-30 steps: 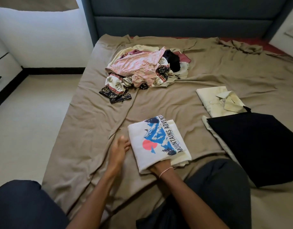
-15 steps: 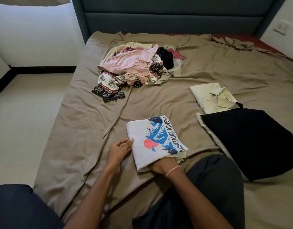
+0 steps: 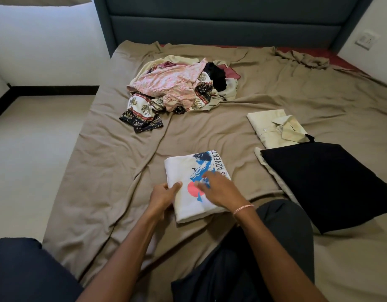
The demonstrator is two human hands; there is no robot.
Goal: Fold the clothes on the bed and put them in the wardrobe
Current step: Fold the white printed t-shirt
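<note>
One heap of unfolded clothes (image 3: 175,88) waits toward the far side of the bed (image 3: 96,171). It has a pink floral piece on top and an elephant-print cloth spilling off its near left corner.

Nearer me, my left hand (image 3: 164,196) grips the left edge of the folded white mountain-print T-shirt (image 3: 179,168), thumb on top of the cloth and the other fingers tucked in at the edge. The T-shirt lies flat on the bed just in front of my knees. My right hand (image 3: 220,190) rests on its printed face with fingers straight and spread, grasping nothing, only pressing down. A pink-and-white bracelet (image 3: 242,209) sits on that wrist.

Further right lies a folded cream collared shirt (image 3: 268,127). Just nearer than that is a folded black garment (image 3: 325,182), laid over a pale piece whose edge shows along its left side.

I judge the T-shirt's fold to be done and this to be the smoothing or the pick-up. The next move calls for getting both hands under it and keeping it level so the fold does not fall open. It then needs setting with the folded pieces at the right before I reach for the heap. The wardrobe is out of sight, so carrying comes later.
</note>
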